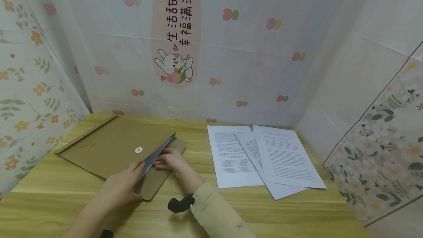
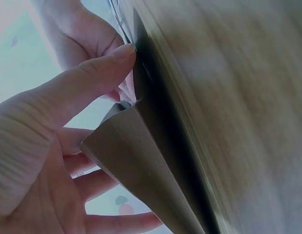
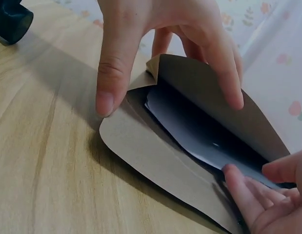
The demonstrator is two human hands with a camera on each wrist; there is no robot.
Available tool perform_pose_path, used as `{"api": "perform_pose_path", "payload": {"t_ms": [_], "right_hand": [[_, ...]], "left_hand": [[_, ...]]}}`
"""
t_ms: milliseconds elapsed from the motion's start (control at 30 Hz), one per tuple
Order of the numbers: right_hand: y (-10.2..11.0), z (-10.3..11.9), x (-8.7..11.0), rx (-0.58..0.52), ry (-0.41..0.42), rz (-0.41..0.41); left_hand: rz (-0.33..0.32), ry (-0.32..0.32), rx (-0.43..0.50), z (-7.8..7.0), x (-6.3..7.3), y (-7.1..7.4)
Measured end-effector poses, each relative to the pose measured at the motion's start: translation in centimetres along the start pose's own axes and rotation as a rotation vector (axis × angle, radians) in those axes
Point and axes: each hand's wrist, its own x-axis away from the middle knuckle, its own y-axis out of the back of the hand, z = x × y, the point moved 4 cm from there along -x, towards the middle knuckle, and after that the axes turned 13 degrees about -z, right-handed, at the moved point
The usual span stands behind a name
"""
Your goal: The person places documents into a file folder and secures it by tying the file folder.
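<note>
A brown paper document envelope (image 1: pixel 112 144) lies at the left of the table, its flap (image 1: pixel 152 184) folded out and its mouth gaping. White sheets (image 3: pixel 190 129) show inside the mouth in the right wrist view. My left hand (image 1: pixel 120 186) holds the near corner of the mouth, thumb at the flap edge and fingers over the upper panel (image 3: pixel 194 73). At the mouth's other side, my right hand (image 1: pixel 173 161) has its fingertips (image 3: pixel 232 171) at the edge of the sheets. In the left wrist view the envelope's corner (image 2: pixel 126 141) partly hides the right hand.
Several printed sheets (image 1: pixel 234 161) lie overlapping on the right of the wooden table (image 1: pixel 185 216). A white button (image 1: pixel 138 150) sits on the envelope, and a thin string (image 1: pixel 175 186) hangs near the right wrist. Patterned curtains (image 1: pixel 248 58) close off the back and sides.
</note>
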Motion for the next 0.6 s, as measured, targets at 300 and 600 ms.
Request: {"api": "perform_pose_path", "payload": {"t_ms": [300, 600], "right_hand": [[-0.47, 0.13, 0.26, -0.019, -0.011, 0.085], [-0.02, 0.10, 0.22, -0.012, -0.012, 0.051]], "left_hand": [[0.005, -0.010, -0.006, 0.18, 0.04, 0.02], [-0.005, -0.010, 0.007, 0.23, 0.02, 0.07]]}}
